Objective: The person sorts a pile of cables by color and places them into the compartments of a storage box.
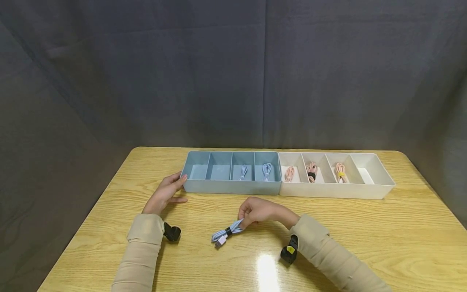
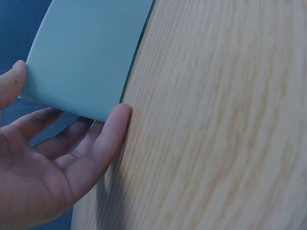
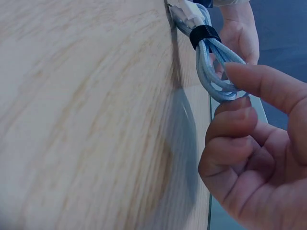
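Note:
My right hand (image 1: 260, 211) pinches one looped end of a light-blue cable (image 1: 235, 227) between thumb and forefinger, the other fingers curled in. A black strap binds the coiled cable, and its pale plug points toward the near left. In the right wrist view the cable (image 3: 207, 72) hangs from the fingertips over the table. My left hand (image 1: 168, 190) touches the left end of a blue divided box (image 1: 233, 187). Its thumb is at the rim and its little finger low by the table, as the left wrist view shows against the box wall (image 2: 86, 57).
In the blue box's two right compartments lie light-blue cables (image 1: 267, 172). A white divided box (image 1: 335, 191) adjoins it on the right, with pink cables (image 1: 341, 172) in three compartments. A dark curtain (image 1: 233, 81) hangs behind the wooden table (image 1: 204, 267).

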Available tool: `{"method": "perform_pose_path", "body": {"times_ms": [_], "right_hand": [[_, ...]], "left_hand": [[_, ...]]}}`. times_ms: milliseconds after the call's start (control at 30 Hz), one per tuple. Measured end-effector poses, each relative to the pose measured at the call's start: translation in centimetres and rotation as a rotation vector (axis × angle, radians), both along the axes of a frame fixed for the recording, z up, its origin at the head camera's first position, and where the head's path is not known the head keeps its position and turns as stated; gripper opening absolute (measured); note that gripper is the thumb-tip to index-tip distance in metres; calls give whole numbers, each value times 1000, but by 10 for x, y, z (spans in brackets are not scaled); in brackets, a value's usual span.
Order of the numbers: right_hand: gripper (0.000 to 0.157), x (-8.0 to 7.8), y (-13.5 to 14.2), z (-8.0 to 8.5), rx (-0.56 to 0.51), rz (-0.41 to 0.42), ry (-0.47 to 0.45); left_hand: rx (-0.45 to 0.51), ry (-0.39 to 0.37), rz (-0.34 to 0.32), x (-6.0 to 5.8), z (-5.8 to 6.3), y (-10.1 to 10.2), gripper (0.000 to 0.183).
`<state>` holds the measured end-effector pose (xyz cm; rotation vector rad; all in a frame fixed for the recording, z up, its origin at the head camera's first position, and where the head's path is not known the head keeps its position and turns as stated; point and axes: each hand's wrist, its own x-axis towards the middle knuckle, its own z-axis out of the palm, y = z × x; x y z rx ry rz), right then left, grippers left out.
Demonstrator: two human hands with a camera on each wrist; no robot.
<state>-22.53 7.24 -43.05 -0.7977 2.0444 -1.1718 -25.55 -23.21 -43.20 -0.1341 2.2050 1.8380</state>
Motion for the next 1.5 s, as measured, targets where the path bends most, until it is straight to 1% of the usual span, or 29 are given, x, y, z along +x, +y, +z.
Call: {"method": "perform_pose_path", "body": {"times_ms": [267, 500, 700, 833, 933, 1167, 1367, 1500], "right_hand": [[5, 1, 3, 2, -40, -51, -67], [5, 0, 6, 3, -106, -111, -122], [8, 0, 5, 5, -146, -186, -152], [8, 0, 4, 5, -172, -253, -150], [8, 1, 3, 6, -200, -287, -147], [8, 1, 1, 8, -265, -369, -198], [8, 2, -3, 13, -316, -450, -214], [7, 3, -5, 16, -344, -488, -232]], "left_hand": [[6, 1, 1, 0, 0, 0, 59], [11, 3, -5, -1, -2, -1, 60], [11, 2, 0, -1, -2, -1, 61], [14, 1, 2, -1, -2, -1, 61], [17, 3, 1, -1, -2, 0, 61], [14, 2, -2, -1, -2, 0, 61], [9, -9, 7, -1, -1, -1, 62], [7, -10, 4, -1, -1, -1, 63]]}}
